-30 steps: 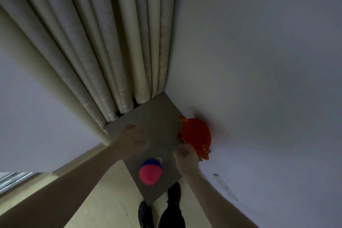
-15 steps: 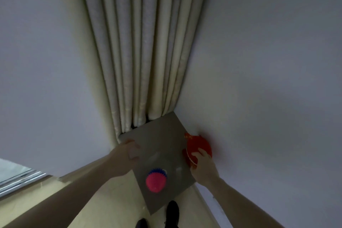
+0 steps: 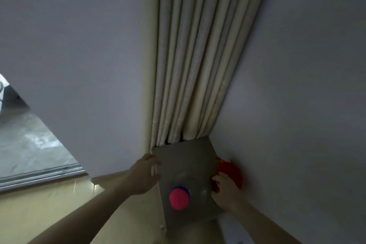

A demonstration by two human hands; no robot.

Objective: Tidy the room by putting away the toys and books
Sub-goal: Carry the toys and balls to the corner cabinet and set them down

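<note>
left hand (image 3: 145,175) open, fingers resting on left edge of grey shelf (image 3: 184,156) | right hand (image 3: 224,191) gripped red toy (image 3: 230,171) against wall at shelf's right edge | pink spiky ball (image 3: 178,198) sat on shelf between hands

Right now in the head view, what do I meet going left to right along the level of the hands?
Window → left hand → pink spiky ball → right hand on the red toy → wall.
</note>
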